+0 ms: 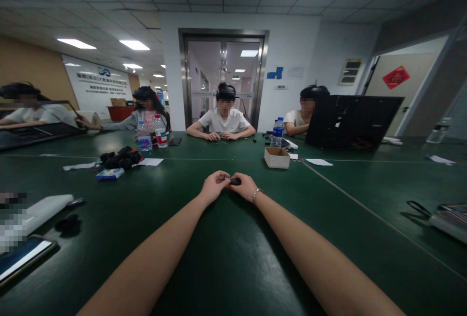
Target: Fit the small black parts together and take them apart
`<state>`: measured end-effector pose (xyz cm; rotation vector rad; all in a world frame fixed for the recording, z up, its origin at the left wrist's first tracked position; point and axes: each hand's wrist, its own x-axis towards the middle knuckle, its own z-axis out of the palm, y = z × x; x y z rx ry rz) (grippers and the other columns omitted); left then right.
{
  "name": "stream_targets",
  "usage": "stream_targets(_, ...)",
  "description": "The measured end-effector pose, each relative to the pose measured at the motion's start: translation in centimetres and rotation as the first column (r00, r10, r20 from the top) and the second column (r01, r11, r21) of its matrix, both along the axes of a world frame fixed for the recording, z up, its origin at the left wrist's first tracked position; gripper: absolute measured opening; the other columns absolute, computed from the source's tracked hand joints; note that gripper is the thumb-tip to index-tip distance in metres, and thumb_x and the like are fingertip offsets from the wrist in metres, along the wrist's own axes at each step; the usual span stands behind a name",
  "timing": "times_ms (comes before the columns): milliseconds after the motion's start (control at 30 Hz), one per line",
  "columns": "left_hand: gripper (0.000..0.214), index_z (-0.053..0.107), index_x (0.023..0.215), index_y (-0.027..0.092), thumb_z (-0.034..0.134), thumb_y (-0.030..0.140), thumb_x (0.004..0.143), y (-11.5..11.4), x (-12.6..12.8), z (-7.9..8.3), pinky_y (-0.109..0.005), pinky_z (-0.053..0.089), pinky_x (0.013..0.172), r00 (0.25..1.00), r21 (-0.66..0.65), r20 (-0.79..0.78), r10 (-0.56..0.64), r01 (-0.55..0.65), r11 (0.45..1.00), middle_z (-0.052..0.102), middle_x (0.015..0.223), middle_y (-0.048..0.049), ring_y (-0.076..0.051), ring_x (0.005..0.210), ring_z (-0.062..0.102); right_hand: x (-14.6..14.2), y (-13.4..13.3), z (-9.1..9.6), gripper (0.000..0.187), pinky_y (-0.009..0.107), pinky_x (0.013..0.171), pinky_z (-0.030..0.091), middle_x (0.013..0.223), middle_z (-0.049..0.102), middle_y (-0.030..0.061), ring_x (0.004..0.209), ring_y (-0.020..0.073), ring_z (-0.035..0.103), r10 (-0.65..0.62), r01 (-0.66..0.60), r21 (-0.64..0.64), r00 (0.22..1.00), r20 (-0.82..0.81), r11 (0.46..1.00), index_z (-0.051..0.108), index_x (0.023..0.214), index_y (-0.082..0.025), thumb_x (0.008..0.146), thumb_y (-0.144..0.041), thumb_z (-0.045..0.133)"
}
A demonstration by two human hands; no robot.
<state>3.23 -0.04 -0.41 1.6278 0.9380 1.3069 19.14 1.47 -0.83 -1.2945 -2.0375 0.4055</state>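
Out in front of me, just above the green table (233, 277), my two hands meet. A small black object (235, 181) with a rounded body and a thinner end on its left is between them; its kind is too small to make out. My right hand (246, 187), with a silver bracelet at the wrist, is closed round the body. At the thinner end, the fingers of my left hand (213, 185) are pinched together on it. Fingers partly hide the object.
An open cardboard box (277, 161) stands ahead to the right, near a water bottle (278, 133). Left of centre lie a tangled black bundle (120, 158) and a blue-white packet (110, 174). A phone (27, 260) lies near left. Several people sit across the table; a large black panel (352, 122) stands right.
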Motion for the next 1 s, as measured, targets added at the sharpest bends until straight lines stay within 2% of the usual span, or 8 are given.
stream_targets(67,0.017,0.061,0.081,0.015,0.065,0.021,0.066,0.2,-0.2,-0.1,-0.029,0.046,0.078,0.999,-0.004,0.003,0.038,-0.038,0.999,0.065,0.082,-0.0053,-0.016,0.081,0.061,0.1,0.3,-0.2,0.031,0.022,0.059,0.037,0.073,0.059,-0.0011,0.066,0.0114,0.051,0.057,-0.059,-0.015,0.995,-0.088,0.998,0.061,0.084,-0.018,0.061,-0.038,0.067)
stream_targets(200,0.020,0.062,0.079,0.014,0.067,0.026,0.064,0.5,-0.5,-0.1,-0.027,0.046,0.071,0.994,-0.054,0.029,0.110,-0.108,0.993,0.065,0.076,-0.0056,-0.016,0.074,0.061,0.2,0.6,-0.5,0.042,0.021,0.052,0.036,0.061,0.053,-0.0058,0.054,0.0086,0.047,0.125,-0.152,-0.087,0.957,-0.262,0.985,0.055,0.097,-0.017,0.059,-0.028,0.069)
stream_targets(300,0.022,0.062,0.078,0.014,0.069,0.029,0.063,0.5,-0.5,0.0,-0.026,0.045,0.064,0.990,-0.098,0.028,0.142,-0.138,0.986,0.065,0.070,-0.0054,-0.016,0.068,0.061,0.2,0.5,-0.3,0.037,0.020,0.048,0.036,0.057,0.050,-0.0069,0.049,0.0077,0.046,0.121,-0.182,-0.147,0.929,-0.351,0.972,0.055,0.093,-0.016,0.060,-0.026,0.069)
stream_targets(433,0.023,0.061,0.075,0.014,0.069,0.032,0.063,0.6,-0.6,0.0,-0.023,0.043,0.057,0.987,-0.137,0.002,0.162,-0.160,0.978,0.064,0.064,-0.0047,-0.015,0.062,0.060,0.0,0.1,0.1,0.028,0.020,0.047,0.038,0.058,0.049,-0.0057,0.048,0.0075,0.047,0.117,-0.197,-0.186,0.921,-0.371,0.963,0.057,0.088,-0.016,0.064,-0.025,0.066)
stream_targets(633,0.026,0.060,0.075,0.013,0.071,0.033,0.062,0.3,-0.6,0.4,-0.023,0.043,0.056,0.984,-0.189,0.008,0.176,-0.172,0.967,0.064,0.066,-0.0058,-0.015,0.062,0.060,-0.2,-0.1,0.1,0.027,0.021,0.050,0.044,0.078,0.059,0.0005,0.055,0.0078,0.052,0.128,-0.201,-0.146,0.908,-0.400,0.969,0.059,0.090,-0.017,0.066,-0.028,0.065)
stream_targets(800,0.027,0.058,0.073,0.013,0.071,0.033,0.061,0.4,-0.6,0.3,-0.021,0.041,0.054,0.983,-0.186,0.042,0.179,-0.168,0.968,0.063,0.062,-0.0042,-0.013,0.059,0.059,-0.7,0.0,0.0,0.026,0.022,0.052,0.047,0.076,0.062,0.0008,0.057,0.0090,0.056,0.137,-0.221,-0.130,0.875,-0.464,0.967,0.058,0.088,-0.016,0.065,-0.026,0.065)
stream_targets(900,0.028,0.058,0.073,0.012,0.069,0.036,0.062,0.6,-0.8,0.2,-0.021,0.041,0.053,0.983,-0.192,0.038,0.181,-0.170,0.966,0.062,0.061,-0.0042,-0.013,0.058,0.058,-1.2,-0.4,0.3,0.029,0.020,0.048,0.045,0.075,0.062,0.0006,0.054,0.0088,0.057,0.106,-0.196,-0.133,0.863,-0.495,0.972,0.057,0.088,-0.016,0.063,-0.025,0.067)
stream_targets(1000,0.030,0.059,0.072,0.012,0.069,0.038,0.061,0.6,-1.2,0.4,-0.021,0.040,0.052,0.985,-0.205,0.042,0.165,-0.153,0.967,0.062,0.061,-0.0039,-0.013,0.058,0.058,-1.5,-0.8,0.7,0.031,0.019,0.043,0.043,0.066,0.059,-0.0012,0.049,0.0086,0.056,0.090,-0.222,-0.172,0.823,-0.560,0.960,0.055,0.088,-0.015,0.062,-0.026,0.068)
